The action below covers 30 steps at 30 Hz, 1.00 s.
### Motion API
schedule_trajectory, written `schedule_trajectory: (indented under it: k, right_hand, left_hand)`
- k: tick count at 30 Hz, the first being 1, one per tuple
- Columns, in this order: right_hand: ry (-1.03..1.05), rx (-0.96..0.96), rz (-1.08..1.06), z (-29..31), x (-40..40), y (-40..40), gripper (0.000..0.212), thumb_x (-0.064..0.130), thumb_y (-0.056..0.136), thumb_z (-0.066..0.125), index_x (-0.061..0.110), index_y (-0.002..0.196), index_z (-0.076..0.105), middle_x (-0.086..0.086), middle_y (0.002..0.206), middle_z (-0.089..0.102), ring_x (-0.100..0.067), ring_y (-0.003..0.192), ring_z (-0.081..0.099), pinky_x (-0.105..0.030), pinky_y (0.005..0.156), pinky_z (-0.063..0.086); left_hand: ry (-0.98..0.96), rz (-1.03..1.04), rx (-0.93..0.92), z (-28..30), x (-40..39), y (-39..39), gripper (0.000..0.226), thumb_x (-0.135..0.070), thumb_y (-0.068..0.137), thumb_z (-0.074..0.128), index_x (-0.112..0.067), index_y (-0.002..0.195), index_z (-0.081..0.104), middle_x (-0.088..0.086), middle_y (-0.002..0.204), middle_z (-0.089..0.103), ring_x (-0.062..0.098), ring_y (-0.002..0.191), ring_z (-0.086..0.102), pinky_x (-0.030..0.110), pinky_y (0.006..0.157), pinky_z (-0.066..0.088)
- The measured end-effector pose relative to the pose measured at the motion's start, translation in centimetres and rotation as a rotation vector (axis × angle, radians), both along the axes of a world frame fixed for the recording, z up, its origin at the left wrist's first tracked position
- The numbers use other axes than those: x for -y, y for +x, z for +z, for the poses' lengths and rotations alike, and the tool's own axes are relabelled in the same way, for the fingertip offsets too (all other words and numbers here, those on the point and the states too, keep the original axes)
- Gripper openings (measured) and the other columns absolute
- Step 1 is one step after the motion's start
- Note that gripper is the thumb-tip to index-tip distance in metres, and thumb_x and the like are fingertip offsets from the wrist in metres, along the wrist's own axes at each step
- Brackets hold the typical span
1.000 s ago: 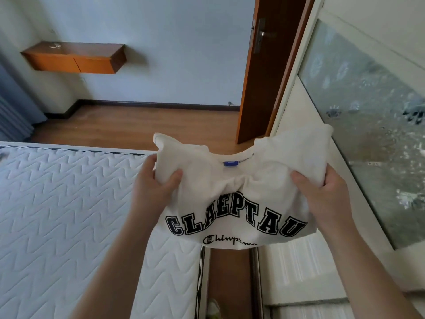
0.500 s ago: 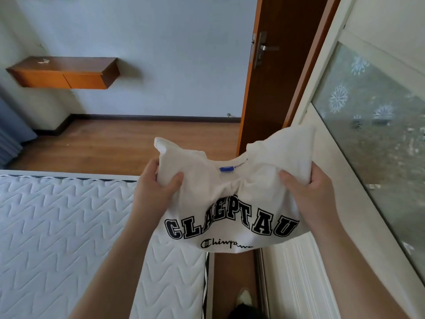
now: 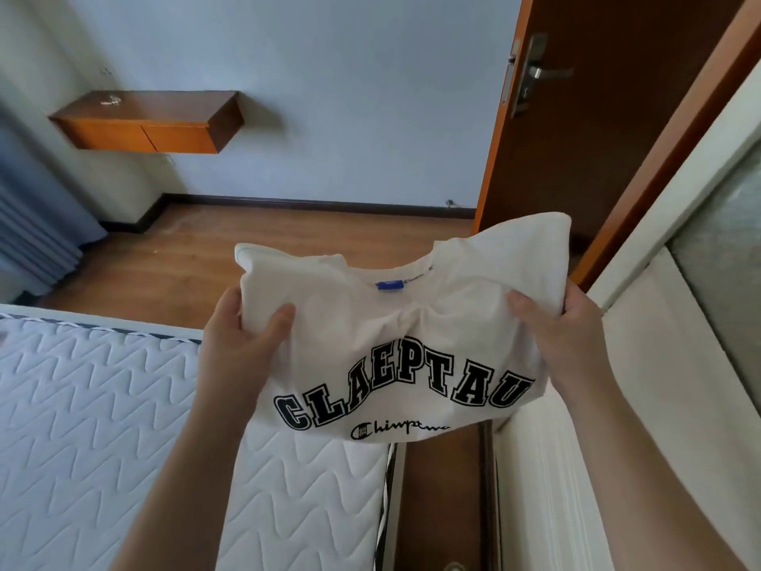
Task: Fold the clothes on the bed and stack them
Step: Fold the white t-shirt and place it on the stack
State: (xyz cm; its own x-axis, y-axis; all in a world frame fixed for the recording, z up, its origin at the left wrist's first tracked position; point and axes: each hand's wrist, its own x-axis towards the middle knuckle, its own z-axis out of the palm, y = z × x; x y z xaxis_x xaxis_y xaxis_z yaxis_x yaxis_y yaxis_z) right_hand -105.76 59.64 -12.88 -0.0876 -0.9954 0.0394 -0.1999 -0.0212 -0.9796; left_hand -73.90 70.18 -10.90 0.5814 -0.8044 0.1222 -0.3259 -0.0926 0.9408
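Both hands, left hand (image 3: 243,340) and right hand (image 3: 564,335), still grip the folded shirt (image 3: 395,344), now raised slightly above the bed (image 3: 82,426).

Left hand (image 3: 243,335) and right hand (image 3: 564,335) raised forward, thumbs up, fingers curled, gripping.

Cream-white T-shirt (image 3: 395,344), folded to a compact bundle, front up. Held in the air, not lying on anything; it hangs over the bed's (image 3: 94,405) near-right corner and the floor gap beside it. Black arched block lettering "CLAEPTAU" w/ white outline across the lower part, small black script logo beneath. Blue neck tag at the collar, top centre. Fabric bunched and creased in the middle below the collar. Top corners stick up, right one higher than left. Lower edge sags toward the viewer.
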Motion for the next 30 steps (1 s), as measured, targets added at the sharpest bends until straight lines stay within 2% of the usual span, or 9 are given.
schedule_trajectory:
  k: [4, 6, 10, 15, 19, 23, 25, 27, 30]
  right_hand:
    - [0.012, -0.018, 0.045, -0.7, 4.4, 1.4, 0.031, 0.047, 0.079, 0.075, 0.047, 0.104, 0.058, 0.035, 0.098, 0.064, 0.012, 0.087, 0.061, -0.021, 0.070, 0.050]
    - [0.016, -0.033, 0.061, -1.1, 6.6, 2.1, 0.029, 0.049, 0.078, 0.075, 0.050, 0.101, 0.058, 0.038, 0.099, 0.063, 0.015, 0.088, 0.060, -0.017, 0.067, 0.049]
    - [0.022, -0.054, 0.066, -1.9, 11.6, 4.2, 0.026, 0.048, 0.079, 0.075, 0.052, 0.098, 0.057, 0.037, 0.098, 0.063, 0.015, 0.089, 0.060, -0.020, 0.068, 0.049]
    - [0.047, -0.082, 0.130, -1.8, 17.6, 7.1, 0.031, 0.048, 0.079, 0.076, 0.052, 0.102, 0.057, 0.034, 0.100, 0.065, 0.013, 0.090, 0.061, -0.020, 0.068, 0.050]
    - [0.071, -0.072, 0.162, -1.9, 21.6, 9.0, 0.031, 0.050, 0.077, 0.076, 0.052, 0.102, 0.059, 0.032, 0.103, 0.066, 0.010, 0.092, 0.063, -0.022, 0.071, 0.052]
    - [0.075, -0.060, 0.200, -2.5, 25.6, 10.2, 0.028, 0.040, 0.079, 0.078, 0.054, 0.098, 0.062, 0.028, 0.102, 0.069, 0.006, 0.090, 0.066, -0.027, 0.074, 0.053]
    - [0.072, -0.053, 0.229, -2.7, 28.2, 11.0, 0.028, 0.037, 0.079, 0.079, 0.049, 0.100, 0.064, 0.025, 0.101, 0.070, 0.003, 0.090, 0.067, -0.030, 0.076, 0.054]
    - [0.077, -0.057, 0.269, -3.0, 31.4, 12.1, 0.028, 0.039, 0.078, 0.079, 0.042, 0.102, 0.064, 0.023, 0.100, 0.071, 0.002, 0.088, 0.068, -0.032, 0.076, 0.055]
    - [0.085, -0.072, 0.352, -3.5, 36.5, 14.1, 0.027, 0.041, 0.078, 0.079, 0.044, 0.099, 0.063, 0.024, 0.096, 0.071, 0.002, 0.085, 0.068, -0.033, 0.074, 0.057]
  left_hand:
    - [0.011, -0.017, -0.036, -1.0, 4.7, 1.4, 0.026, -0.043, 0.073, 0.073, -0.042, 0.096, 0.061, -0.015, 0.090, 0.070, 0.004, 0.077, 0.067, 0.032, 0.068, 0.052]
    - [0.021, -0.017, -0.022, -1.7, 7.3, 2.0, 0.025, -0.044, 0.072, 0.073, -0.043, 0.095, 0.061, -0.015, 0.089, 0.069, 0.005, 0.076, 0.066, 0.033, 0.068, 0.053]
    - [0.041, -0.031, 0.035, -2.9, 13.2, 4.0, 0.026, -0.048, 0.073, 0.072, -0.044, 0.095, 0.058, -0.023, 0.087, 0.067, -0.003, 0.073, 0.064, 0.027, 0.062, 0.048]
    - [0.068, -0.054, -0.032, -5.1, 17.9, 6.4, 0.041, -0.054, 0.069, 0.073, -0.043, 0.105, 0.058, -0.017, 0.092, 0.070, 0.001, 0.079, 0.067, 0.031, 0.065, 0.054]
    - [0.105, -0.081, -0.047, -5.4, 21.5, 8.0, 0.050, -0.053, 0.064, 0.077, -0.049, 0.109, 0.055, -0.020, 0.095, 0.069, -0.001, 0.083, 0.067, 0.028, 0.066, 0.052]
    - [0.103, -0.050, -0.036, -6.0, 24.6, 8.9, 0.046, -0.051, 0.067, 0.074, -0.056, 0.108, 0.053, -0.025, 0.098, 0.066, -0.005, 0.086, 0.065, 0.028, 0.067, 0.052]
    - [0.101, -0.016, -0.051, -6.2, 26.2, 9.3, 0.049, -0.052, 0.066, 0.074, -0.057, 0.109, 0.052, -0.027, 0.099, 0.066, -0.007, 0.086, 0.064, 0.026, 0.068, 0.051]
    - [0.102, 0.027, -0.077, -6.8, 27.7, 9.7, 0.049, -0.052, 0.065, 0.074, -0.057, 0.109, 0.052, -0.026, 0.098, 0.067, -0.006, 0.086, 0.065, 0.029, 0.070, 0.053]
    - [0.115, 0.113, -0.106, -7.7, 30.1, 10.4, 0.053, -0.051, 0.064, 0.075, -0.052, 0.112, 0.054, -0.021, 0.098, 0.069, -0.001, 0.087, 0.067, 0.037, 0.075, 0.057]
